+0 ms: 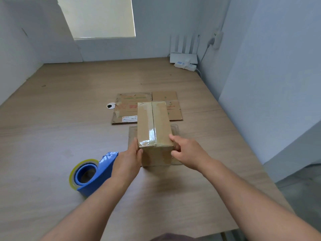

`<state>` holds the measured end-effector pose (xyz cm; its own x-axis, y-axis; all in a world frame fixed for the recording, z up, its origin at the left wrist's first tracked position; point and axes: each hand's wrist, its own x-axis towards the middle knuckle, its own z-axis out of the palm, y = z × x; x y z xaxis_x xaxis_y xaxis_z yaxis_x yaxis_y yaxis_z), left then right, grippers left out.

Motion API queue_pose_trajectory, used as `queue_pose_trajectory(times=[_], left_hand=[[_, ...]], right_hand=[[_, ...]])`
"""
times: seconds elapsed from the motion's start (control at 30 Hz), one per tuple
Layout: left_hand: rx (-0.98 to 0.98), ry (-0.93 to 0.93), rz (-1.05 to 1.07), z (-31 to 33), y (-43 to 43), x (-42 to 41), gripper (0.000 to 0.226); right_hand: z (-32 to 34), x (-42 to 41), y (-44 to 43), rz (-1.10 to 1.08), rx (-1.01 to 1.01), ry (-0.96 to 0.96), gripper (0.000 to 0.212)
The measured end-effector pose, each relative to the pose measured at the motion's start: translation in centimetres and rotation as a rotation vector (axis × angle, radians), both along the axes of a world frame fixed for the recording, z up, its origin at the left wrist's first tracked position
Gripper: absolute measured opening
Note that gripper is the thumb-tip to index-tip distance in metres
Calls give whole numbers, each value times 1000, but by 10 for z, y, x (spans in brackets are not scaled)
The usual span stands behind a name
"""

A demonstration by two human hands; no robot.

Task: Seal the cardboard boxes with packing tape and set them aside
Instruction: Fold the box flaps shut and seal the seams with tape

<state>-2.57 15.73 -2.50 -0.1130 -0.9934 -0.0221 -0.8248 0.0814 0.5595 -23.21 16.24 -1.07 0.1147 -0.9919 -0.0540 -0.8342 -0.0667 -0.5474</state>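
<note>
One taped cardboard box (153,126), two flattened cartons (128,108), one blue tape dispenser (93,174); left hand (127,162) and right hand (188,152) clasp the box's sides, fingers narrowly curled.

Tape dispenser (93,174) crowds left approach; flattened cardboard (128,110) behind; table (60,101) elsewhere open.

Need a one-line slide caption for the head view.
Both hands grip a taped cardboard box on the table, blue tape dispenser at left.
</note>
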Motion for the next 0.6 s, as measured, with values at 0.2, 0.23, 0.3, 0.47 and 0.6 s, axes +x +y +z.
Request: queue_pose_trajectory(times=[0.2,0.23,0.3,0.47,0.6], left_hand=[[58,-118,-159,17,-16,8,54],[82,-139,-206,20,-19,12,56],[129,-190,-285,25,-26,21,57],[113,-221,-369,25,-40,32,53],[6,-189,-340,18,-44,26,44]], right_hand=[[8,-13,-9,97,35,-17,57],[6,-13,-11,105,14,-5,54],[0,-12,-14,126,-23,42,47],[-11,-17,-19,212,-237,106,33],[-21,-23,-25,266,-419,91,28]])
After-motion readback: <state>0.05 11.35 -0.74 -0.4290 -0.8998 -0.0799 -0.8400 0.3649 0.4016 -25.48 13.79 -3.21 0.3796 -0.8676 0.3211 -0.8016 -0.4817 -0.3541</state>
